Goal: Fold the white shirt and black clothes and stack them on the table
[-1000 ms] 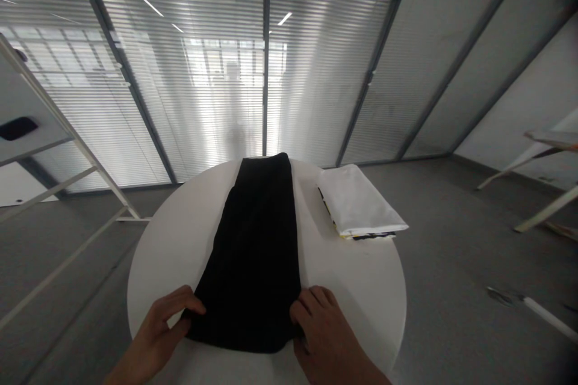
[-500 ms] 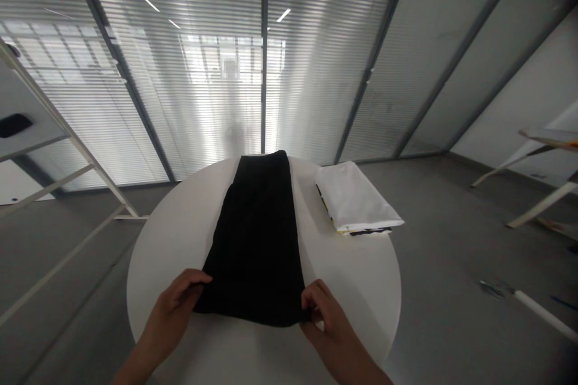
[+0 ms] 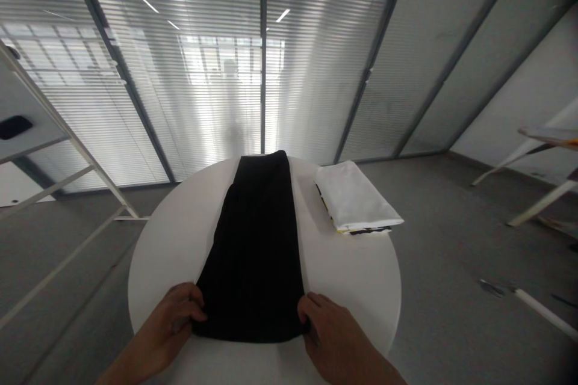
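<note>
A long strip of folded black cloth lies lengthwise over a round white table, its far end at the back edge. At its near left corner, my left hand pinches the cloth between thumb and fingers. My right hand grips the near right corner in the same way, fingers curled over the edge. Between both hands the near hem runs almost straight. What kind of garment or fabric it is, I cannot tell.
Folded white cloth rests on the table's right side, atop a black and yellow patterned piece. To the left stands a white metal frame. Beyond the table is a glass wall with blinds. A white-legged table stands at right.
Both hands have drawn the near end of the black cloth slightly toward me and lower. Its hem is now straighter. The white stack has stayed in place.
</note>
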Tool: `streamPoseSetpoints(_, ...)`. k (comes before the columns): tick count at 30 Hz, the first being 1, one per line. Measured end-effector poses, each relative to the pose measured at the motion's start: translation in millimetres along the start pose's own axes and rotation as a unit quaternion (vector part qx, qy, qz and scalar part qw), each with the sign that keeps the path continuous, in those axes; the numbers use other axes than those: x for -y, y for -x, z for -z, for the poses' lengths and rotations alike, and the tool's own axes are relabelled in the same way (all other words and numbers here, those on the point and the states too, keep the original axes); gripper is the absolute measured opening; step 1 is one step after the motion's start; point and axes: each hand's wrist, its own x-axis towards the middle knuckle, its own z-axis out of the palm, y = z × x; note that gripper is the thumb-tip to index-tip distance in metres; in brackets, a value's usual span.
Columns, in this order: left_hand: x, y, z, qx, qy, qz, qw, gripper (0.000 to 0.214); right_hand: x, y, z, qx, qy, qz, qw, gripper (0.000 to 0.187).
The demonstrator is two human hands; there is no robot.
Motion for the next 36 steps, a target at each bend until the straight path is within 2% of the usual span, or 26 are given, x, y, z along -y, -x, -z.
streamPoseSetpoints(2,1,-5,6.3,0.003,-0.005,0.008,1.000,0.026,-1,1,8,0.031,-0.010,0.014,0.999,0.029)
streamPoseSetpoints(5,3,-26,12.7,-0.030,-0.040,0.082,0.995,0.032,-4,-4,21,0.048,-0.036,0.026,0.998,0.016)
streamPoseSetpoints(7,3,-47,14.2,-0.048,-0.066,0.149,0.985,0.035,-11,-17,26,0.019,-0.058,0.005,0.998,0.012)
streamPoseSetpoints(10,0,-84,12.2,-0.029,-0.089,0.225,0.970,0.052,-26,-49,29,-0.042,-0.096,-0.047,0.993,0.019)
streamPoseSetpoints(15,-4,-143,0.4,-0.055,-0.141,0.248,0.957,0.062,-40,-106,24,-0.094,-0.075,-0.085,0.989,0.030)
streamPoseSetpoints(18,-2,-160,-8.3,-0.061,-0.157,0.253,0.953,0.060,-36,-123,16,-0.101,-0.063,-0.104,0.987,0.043)
streamPoseSetpoints(22,5,-157,-16.3,-0.052,-0.138,0.236,0.961,0.053,-37,-125,2,-0.101,-0.112,-0.113,0.982,0.062)
streamPoseSetpoints(25,7,-142,-20.5,-0.050,-0.106,0.229,0.966,0.053,-45,-117,-2,-0.089,-0.150,-0.102,0.979,0.063)
streamPoseSetpoints(27,4,-129,-24.2,-0.049,-0.108,0.224,0.967,0.057,-49,-107,2,-0.061,-0.171,-0.107,0.978,0.061)
streamPoseSetpoints(30,-6,-104,-28.9,-0.019,-0.114,0.202,0.973,0.061,-48,-84,15,0.005,-0.173,-0.100,0.980,0.054)
streamPoseSetpoints(33,-14,-82,-25.8,0.045,-0.112,0.191,0.974,0.057,-45,-65,33,0.091,-0.130,-0.060,0.985,0.035)
streamPoseSetpoints(36,-13,-82,-13.4,0.046,-0.106,0.216,0.969,0.055,-49,-68,47,0.191,-0.151,-0.091,0.966,0.024)
